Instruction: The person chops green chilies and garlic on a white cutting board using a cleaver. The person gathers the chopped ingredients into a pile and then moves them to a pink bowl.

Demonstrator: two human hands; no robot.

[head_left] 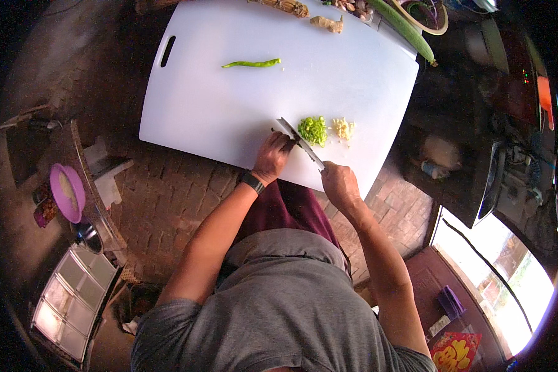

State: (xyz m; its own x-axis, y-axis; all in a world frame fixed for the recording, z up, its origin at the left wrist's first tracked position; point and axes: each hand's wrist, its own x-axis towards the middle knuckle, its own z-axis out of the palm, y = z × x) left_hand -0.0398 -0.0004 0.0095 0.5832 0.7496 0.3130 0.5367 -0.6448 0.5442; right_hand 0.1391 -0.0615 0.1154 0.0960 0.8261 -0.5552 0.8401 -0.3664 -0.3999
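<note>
A white plastic cutting board [204,107] lies before me. My right hand [342,186] grips the handle of a kitchen knife [309,151], its blade slanting toward the upper left. Close to the blade's left side, the curled fingers of my left hand [273,156] hold a small dark piece of food [294,135] on the board. That piece is mostly hidden, so its kind is unclear. Right of the blade sits a heap of chopped green chili [312,130], beside finely chopped pale garlic or ginger [342,129]. One whole green chili [252,63] rests farther up the board.
Along the board's far edge are a ginger root [328,23], a brown stalk-like bundle [286,6] and a long green gourd [402,29] by a rimmed bowl [439,28]. A purple basin [68,193] stands at left. A dark counter [455,116] extends at right.
</note>
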